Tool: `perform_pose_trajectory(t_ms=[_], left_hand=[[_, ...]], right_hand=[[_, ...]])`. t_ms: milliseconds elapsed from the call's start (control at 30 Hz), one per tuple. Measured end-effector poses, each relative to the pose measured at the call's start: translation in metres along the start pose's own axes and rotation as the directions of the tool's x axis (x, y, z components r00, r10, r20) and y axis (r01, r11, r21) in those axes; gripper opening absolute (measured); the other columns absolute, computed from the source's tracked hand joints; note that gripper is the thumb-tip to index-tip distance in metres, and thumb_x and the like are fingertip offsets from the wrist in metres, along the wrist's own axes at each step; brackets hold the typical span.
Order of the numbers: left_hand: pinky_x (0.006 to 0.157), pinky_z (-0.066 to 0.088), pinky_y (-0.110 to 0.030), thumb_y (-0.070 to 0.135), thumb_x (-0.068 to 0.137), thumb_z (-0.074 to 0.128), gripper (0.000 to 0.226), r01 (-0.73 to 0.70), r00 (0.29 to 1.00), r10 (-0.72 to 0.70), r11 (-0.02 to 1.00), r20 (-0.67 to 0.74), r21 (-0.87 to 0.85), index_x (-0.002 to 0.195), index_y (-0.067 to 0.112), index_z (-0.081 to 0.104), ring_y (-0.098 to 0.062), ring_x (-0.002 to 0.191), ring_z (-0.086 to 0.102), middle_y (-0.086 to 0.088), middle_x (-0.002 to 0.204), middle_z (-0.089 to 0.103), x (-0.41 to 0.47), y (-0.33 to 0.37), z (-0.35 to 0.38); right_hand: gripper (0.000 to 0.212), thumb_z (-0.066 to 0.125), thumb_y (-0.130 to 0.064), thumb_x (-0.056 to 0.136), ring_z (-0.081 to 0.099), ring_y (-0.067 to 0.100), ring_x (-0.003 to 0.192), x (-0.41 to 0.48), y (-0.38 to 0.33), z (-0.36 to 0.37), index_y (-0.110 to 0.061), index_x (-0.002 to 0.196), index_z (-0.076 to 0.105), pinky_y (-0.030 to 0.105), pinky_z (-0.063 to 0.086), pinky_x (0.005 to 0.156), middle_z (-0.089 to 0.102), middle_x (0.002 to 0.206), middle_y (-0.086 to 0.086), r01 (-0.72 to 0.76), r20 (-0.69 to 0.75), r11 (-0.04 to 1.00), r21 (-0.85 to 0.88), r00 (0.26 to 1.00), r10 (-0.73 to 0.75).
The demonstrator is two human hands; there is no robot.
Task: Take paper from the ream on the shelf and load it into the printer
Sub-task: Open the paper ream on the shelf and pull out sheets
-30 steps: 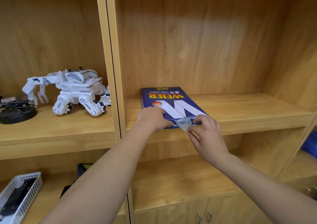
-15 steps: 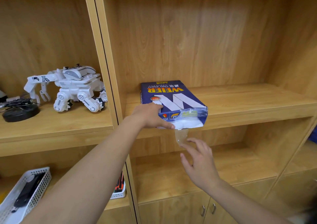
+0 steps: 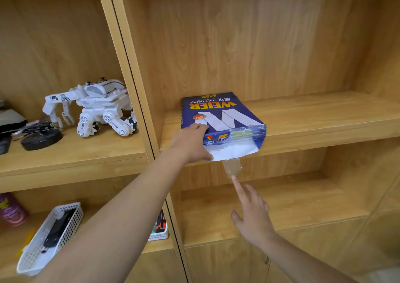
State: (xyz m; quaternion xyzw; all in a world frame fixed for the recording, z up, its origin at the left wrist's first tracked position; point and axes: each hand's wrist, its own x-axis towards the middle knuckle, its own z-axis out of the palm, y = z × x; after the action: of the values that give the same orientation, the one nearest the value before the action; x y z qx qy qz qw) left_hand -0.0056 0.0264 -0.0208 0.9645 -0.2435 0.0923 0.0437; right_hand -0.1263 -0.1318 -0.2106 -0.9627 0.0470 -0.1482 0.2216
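- Light wood all round me: the shelf point(image 3: 313, 118) runs across the right bay, with a second board below it and cupboard doors under that.
- The ream point(image 3: 218, 118), in a blue wrapper with a white W, lies flat on that shelf at its left end, its near end reaching past the front edge. That end is torn open and I see white paper point(image 3: 232, 150) inside.
- A white toy robot point(image 3: 97, 107) stands in the left bay, beside a black disc point(image 3: 41, 139) tangled with wires.
- On the lower left board sits a white mesh basket point(image 3: 49, 237) with a dark object in it; a smaller tray point(image 3: 159, 233) is just beside the divider.
- My left hand point(image 3: 190, 142) lies flat on the ream's near left corner, fingers spread over the wrapper, pressing rather than gripping.
- My right hand point(image 3: 253, 215) is below the ream, open and empty, forefinger stretched up.
- That fingertip touches the end of a clear strip of tape point(image 3: 232, 166) hanging from the torn wrapper.
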Motion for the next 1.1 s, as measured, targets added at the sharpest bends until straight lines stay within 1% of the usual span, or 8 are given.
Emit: perform_pose_trajectory(t_ms=[167,300,400,500,600,700,900,1100], left_hand=[[0.084,0.044,-0.033,0.050,0.070,0.078,0.090,0.028,0.999,-0.028,1.000,-0.040,0.006,0.146,0.025,0.036,-0.021,0.126,0.050,0.004,0.142,0.047,-0.002,0.004,0.006],[0.083,0.042,-0.032,0.049,0.070,0.078,0.091,0.033,0.998,-0.033,0.999,-0.049,-0.002,0.147,0.026,0.035,-0.020,0.126,0.050,0.005,0.143,0.048,-0.003,0.004,0.007],[0.082,0.041,-0.031,0.049,0.071,0.078,0.091,0.042,0.998,-0.042,0.999,-0.052,0.000,0.148,0.027,0.034,-0.020,0.126,0.049,0.005,0.143,0.047,-0.002,0.005,0.008],[0.082,0.040,-0.031,0.049,0.071,0.078,0.092,0.049,0.997,-0.049,0.999,-0.061,-0.002,0.149,0.027,0.033,-0.020,0.127,0.049,0.005,0.145,0.046,-0.002,0.006,0.009],[0.080,0.038,-0.029,0.049,0.070,0.078,0.093,0.060,0.996,-0.061,0.998,-0.064,-0.005,0.149,0.027,0.033,-0.020,0.127,0.050,0.005,0.145,0.046,-0.001,0.007,0.010],[0.078,0.038,-0.029,0.049,0.071,0.078,0.092,0.078,0.993,-0.077,0.997,-0.084,0.011,0.148,0.027,0.034,-0.020,0.126,0.050,0.005,0.143,0.047,-0.001,0.009,0.012],[0.075,0.036,-0.029,0.043,0.073,0.077,0.082,0.115,0.985,-0.104,0.990,-0.137,0.080,0.142,0.025,0.038,-0.021,0.124,0.050,0.003,0.139,0.049,-0.001,0.018,0.017],[0.078,0.041,-0.030,0.042,0.073,0.077,0.083,0.115,0.985,-0.104,0.991,-0.141,0.071,0.143,0.025,0.037,-0.021,0.127,0.048,0.003,0.141,0.047,0.000,0.017,0.019]], right_hand=[[0.093,0.051,-0.035,0.090,0.020,0.021,0.145,-0.008,0.005,0.008,-0.050,0.146,-0.021,0.041,0.025,0.113,0.022,0.155,0.007,0.026,0.030,0.998,0.048,0.999,-0.028],[0.077,0.058,-0.025,0.087,0.035,0.017,0.137,-0.005,0.017,0.005,-0.037,0.151,0.018,0.038,0.031,0.109,0.036,0.146,0.001,0.031,-0.037,0.974,0.223,0.999,-0.024],[0.033,0.060,-0.018,0.086,0.057,0.021,0.096,0.008,0.015,-0.017,-0.028,0.118,0.061,0.035,0.045,0.090,0.057,0.121,0.003,0.031,-0.240,0.877,0.479,0.966,0.097],[0.013,0.062,-0.011,0.087,0.060,0.018,0.087,0.024,-0.003,-0.049,-0.021,0.089,0.071,0.029,0.048,0.080,0.064,0.091,0.000,0.111,-0.334,0.800,0.589,0.936,0.116],[0.013,0.066,-0.006,0.088,0.061,0.016,0.072,0.037,-0.027,-0.074,-0.015,0.079,0.070,0.026,0.050,0.073,0.067,0.079,0.005,-0.133,0.015,0.395,0.909,0.958,0.287],[0.012,0.073,-0.021,0.086,0.059,0.016,0.063,0.046,-0.037,-0.078,-0.011,0.089,0.066,0.032,0.052,0.069,0.064,0.077,0.003,-0.376,0.342,0.018,0.926,0.858,0.383],[0.038,0.081,-0.031,0.077,0.063,0.014,0.069,0.070,-0.048,-0.073,-0.013,0.107,0.064,0.032,0.052,0.070,0.066,0.079,-0.003,-0.485,0.521,-0.196,0.852,0.757,0.395],[0.028,0.077,-0.017,0.082,0.066,0.015,0.076,0.088,-0.047,-0.065,-0.012,0.106,0.063,0.031,0.055,0.071,0.071,0.092,0.000,-0.441,0.511,-0.259,0.859,0.752,0.416]])
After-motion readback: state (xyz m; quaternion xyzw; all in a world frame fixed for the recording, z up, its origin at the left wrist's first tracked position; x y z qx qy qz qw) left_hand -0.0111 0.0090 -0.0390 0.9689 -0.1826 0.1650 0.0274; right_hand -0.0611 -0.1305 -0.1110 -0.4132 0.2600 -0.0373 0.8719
